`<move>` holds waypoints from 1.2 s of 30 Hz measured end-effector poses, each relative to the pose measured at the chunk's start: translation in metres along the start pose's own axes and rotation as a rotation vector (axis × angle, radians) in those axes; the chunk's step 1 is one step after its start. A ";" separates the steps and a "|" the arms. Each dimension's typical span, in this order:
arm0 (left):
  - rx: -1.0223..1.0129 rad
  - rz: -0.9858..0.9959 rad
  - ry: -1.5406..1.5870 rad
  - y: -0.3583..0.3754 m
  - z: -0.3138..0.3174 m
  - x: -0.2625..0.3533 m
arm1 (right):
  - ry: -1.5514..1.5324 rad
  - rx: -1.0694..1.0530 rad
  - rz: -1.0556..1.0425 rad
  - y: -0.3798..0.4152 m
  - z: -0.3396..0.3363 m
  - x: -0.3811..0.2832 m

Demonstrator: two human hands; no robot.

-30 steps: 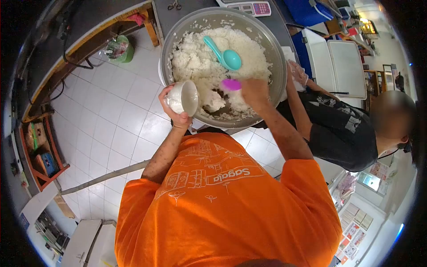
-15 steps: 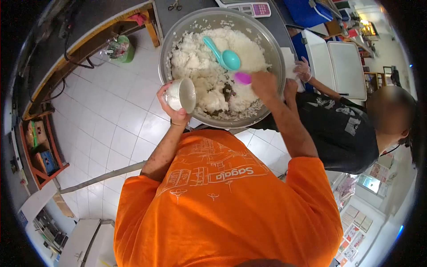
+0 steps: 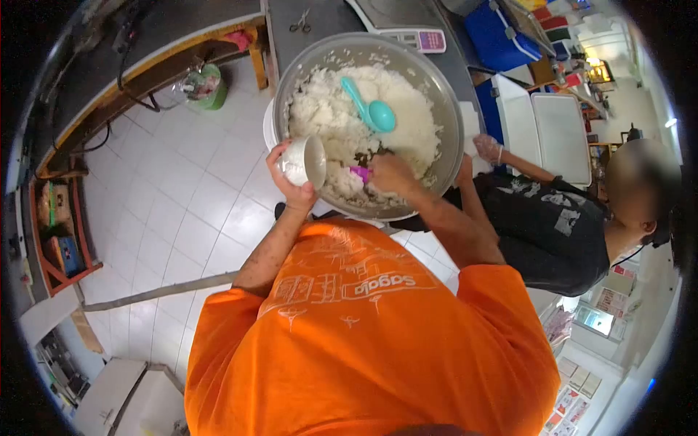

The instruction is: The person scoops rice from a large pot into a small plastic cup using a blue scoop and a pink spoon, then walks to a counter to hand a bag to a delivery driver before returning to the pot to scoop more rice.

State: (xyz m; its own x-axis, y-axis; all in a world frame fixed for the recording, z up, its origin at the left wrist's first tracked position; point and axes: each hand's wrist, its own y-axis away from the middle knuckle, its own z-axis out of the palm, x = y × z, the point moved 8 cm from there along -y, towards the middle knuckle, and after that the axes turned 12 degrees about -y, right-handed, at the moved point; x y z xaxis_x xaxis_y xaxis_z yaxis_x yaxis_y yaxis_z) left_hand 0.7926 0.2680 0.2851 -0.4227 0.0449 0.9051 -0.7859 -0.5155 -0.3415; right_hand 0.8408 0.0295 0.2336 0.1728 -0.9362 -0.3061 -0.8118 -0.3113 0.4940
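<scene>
A large metal basin [image 3: 449, 109] full of white rice [image 3: 320, 102] stands in front of me. My left hand [image 3: 291, 190] is closed around a white bowl [image 3: 305, 161], tilted at the basin's near left rim. In my right hand [image 3: 392, 176] is a purple scoop [image 3: 360, 174], its head down in the rice near the basin's front edge; my fingers are wrapped round its handle. On top of the rice lies a turquoise scoop [image 3: 379, 116] that neither hand touches. Beside the purple scoop a dark patch shows among the rice.
A white scale [image 3: 422, 40] and scissors [image 3: 300, 20] lie behind the basin. To the right are a blue cooler [image 3: 502, 33], an opened white cooler lid [image 3: 561, 138] and a co-worker in black [image 3: 545, 218] with a gloved hand [image 3: 488, 148]. A green bin [image 3: 211, 91] stands on the floor at left.
My right hand has moved left and toward me, and the purple scoop has gone down into the rice. The left hand still holds the bowl at the rim. The view has shifted slightly.
</scene>
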 end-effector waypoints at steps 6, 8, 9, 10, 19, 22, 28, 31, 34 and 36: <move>0.056 -0.015 0.056 -0.004 0.005 0.014 | 0.084 0.179 -0.178 0.036 -0.058 -0.044; 0.038 -0.042 0.036 0.000 0.002 0.010 | 0.298 -0.029 -0.293 0.025 0.007 -0.068; 0.025 -0.040 0.025 0.000 0.004 0.013 | 0.286 -0.034 -0.287 0.023 0.007 -0.067; 0.020 -0.029 0.013 -0.003 0.005 0.017 | 0.293 0.009 -0.380 0.016 -0.003 -0.075; 0.119 -0.093 0.016 -0.008 0.000 0.018 | 0.380 0.115 -0.548 0.007 0.005 -0.114; 0.116 -0.057 -0.065 -0.011 -0.001 0.023 | 0.338 0.161 -0.640 0.006 -0.027 -0.116; 0.153 -0.073 -0.024 -0.012 -0.002 0.020 | 0.322 0.298 -0.431 0.005 -0.006 -0.109; 0.155 -0.043 -0.050 -0.017 -0.003 0.018 | 0.349 0.286 -0.624 0.003 -0.007 -0.122; 0.149 -0.055 -0.027 -0.014 -0.001 0.020 | 0.340 0.314 -0.535 0.027 -0.073 -0.121; 0.166 -0.050 -0.019 -0.014 -0.001 0.021 | 0.383 0.376 -0.453 0.015 -0.052 -0.100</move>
State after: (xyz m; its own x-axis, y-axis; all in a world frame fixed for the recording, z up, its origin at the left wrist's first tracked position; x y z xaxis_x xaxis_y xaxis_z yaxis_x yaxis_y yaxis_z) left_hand 0.7939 0.2771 0.3080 -0.3748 0.0588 0.9252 -0.7202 -0.6470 -0.2506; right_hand 0.8400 0.1097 0.3141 0.6675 -0.7410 -0.0733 -0.7396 -0.6712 0.0498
